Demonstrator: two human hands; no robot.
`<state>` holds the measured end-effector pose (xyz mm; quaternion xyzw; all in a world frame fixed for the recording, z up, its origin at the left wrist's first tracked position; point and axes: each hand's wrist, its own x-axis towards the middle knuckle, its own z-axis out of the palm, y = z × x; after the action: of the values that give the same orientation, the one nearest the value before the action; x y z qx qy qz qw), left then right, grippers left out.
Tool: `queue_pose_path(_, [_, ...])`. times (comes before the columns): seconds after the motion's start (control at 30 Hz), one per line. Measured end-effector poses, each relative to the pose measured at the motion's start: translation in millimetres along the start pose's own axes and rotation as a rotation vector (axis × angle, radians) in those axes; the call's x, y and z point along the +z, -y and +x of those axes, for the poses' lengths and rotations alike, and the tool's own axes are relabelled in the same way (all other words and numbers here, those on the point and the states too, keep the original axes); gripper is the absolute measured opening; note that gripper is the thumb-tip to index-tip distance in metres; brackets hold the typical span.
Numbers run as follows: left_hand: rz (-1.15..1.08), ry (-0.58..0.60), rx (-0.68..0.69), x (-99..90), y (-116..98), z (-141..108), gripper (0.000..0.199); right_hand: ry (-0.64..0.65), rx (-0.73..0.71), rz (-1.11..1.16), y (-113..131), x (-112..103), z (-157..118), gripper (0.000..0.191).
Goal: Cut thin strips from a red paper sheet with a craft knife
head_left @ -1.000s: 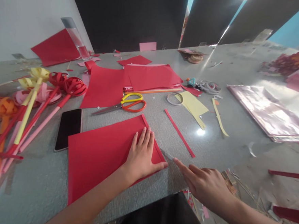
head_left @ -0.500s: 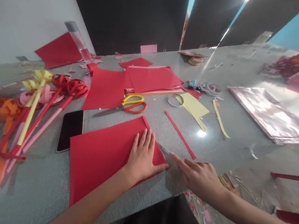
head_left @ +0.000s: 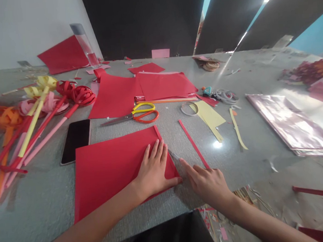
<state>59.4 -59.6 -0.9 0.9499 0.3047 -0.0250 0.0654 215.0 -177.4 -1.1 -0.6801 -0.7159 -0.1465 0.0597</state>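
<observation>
- Red sheet (head_left: 106,169), one: flat on the worktop (head_left: 152,221), right edge running away from the body, slanting left.
- Left hand (head_left: 152,169), one: fingers spread on the sheet beside that edge, grasping nothing.
- Slim knife (head_left: 174,154), one: right of the edge, pointing far-left towards it (tip contact unclear).
- Right hand (head_left: 208,182), one: curled round the knife, outside the edge.

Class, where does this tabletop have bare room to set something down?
On the right, between the yellow paper strip and the shiny pack; and near left, this side of the smartphone, beside the red sheet under the left hand. It is crowded at left with paper flowers and behind the scissors with stacked red paper.
</observation>
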Motion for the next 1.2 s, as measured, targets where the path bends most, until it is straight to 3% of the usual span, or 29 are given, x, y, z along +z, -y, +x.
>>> queue_pose_path(0.83, [-0.03,-0.04,0.016,1.6,0.8,-1.2,0.107,0.284,0.08,-0.006,2.7,7.5,44.1,0.045])
queue_pose_path(1.2, [-0.029,-0.053,0.021,4.5,2.3,-2.0,0.108,0.342,0.106,-0.005,2.8,8.0,65.8,0.046])
